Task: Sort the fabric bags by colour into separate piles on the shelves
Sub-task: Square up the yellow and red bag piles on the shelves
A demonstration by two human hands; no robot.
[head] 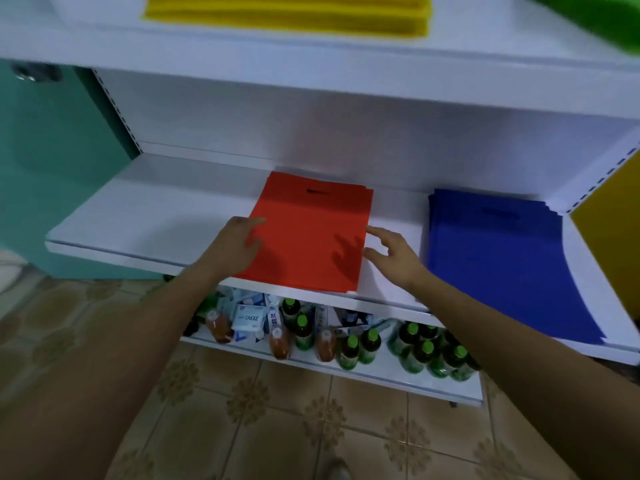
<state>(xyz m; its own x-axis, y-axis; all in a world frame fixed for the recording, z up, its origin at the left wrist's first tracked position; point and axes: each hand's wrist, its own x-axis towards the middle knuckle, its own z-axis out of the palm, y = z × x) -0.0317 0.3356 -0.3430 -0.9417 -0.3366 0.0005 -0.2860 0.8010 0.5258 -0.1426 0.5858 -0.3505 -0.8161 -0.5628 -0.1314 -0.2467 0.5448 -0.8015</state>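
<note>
Red bags (308, 237): left hand (239, 242) touches left edge, right hand (391, 252) beside right.

Open shelf (138, 209) left of red pile (311, 237); narrow gap toward blue pile (495, 265); upper shelf (311, 60) overhead.

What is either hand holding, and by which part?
Nothing held: left hand touches the red bag pile at its left edge; right hand open beside it.
</note>
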